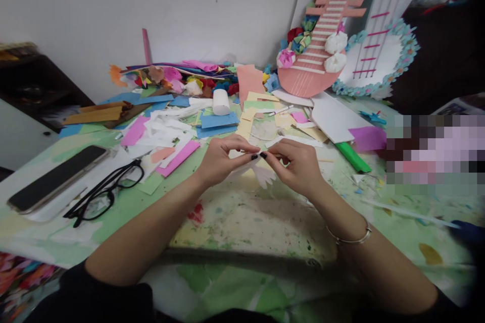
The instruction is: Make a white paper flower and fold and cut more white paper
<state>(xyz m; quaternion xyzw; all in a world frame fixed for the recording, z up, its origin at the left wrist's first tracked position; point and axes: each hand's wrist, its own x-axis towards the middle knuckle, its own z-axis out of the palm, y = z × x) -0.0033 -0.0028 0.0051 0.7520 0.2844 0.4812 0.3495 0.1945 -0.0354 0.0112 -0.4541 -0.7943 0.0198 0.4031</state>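
My left hand (223, 159) and my right hand (293, 164) meet above the middle of a paint-stained green table (242, 222). Both pinch a small white paper cut-out (261, 171) with a fringed lower edge; the fingertips touch at its top. A thin bangle (350, 237) circles my right wrist. Coloured paper scraps (178, 133) lie just beyond my hands.
A black phone (56, 176) and black glasses (104, 192) lie at the left. A white paper roll (221, 102), a green marker (353, 156) and white card (335, 118) sit behind. Paper guitar models (322, 50) lean on the wall. A blurred patch covers the right.
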